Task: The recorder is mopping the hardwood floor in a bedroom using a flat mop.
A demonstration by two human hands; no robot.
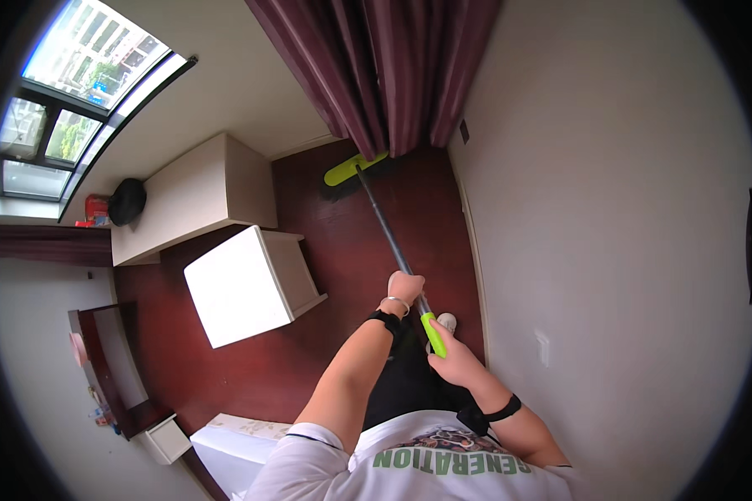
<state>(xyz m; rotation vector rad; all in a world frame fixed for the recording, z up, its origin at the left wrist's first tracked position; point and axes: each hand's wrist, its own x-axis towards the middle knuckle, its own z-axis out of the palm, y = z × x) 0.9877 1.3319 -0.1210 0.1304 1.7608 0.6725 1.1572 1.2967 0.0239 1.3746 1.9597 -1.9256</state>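
Both hands grip the long handle of a broom with a yellow-green head and dark bristles. My left hand is wrapped round the grey metal pole partway down. Nearer my body, my right hand closes on the bright green grip at the pole's end. The broom head rests on the dark red floor, its right end against the hem of a purple curtain. Part of that end is hidden by the curtain's folds.
A white wall runs along my right. To the left stand a white square table and a long pale cabinet under the window, with a black round item on it. A bed corner lies at lower left, near a dark-framed mirror.
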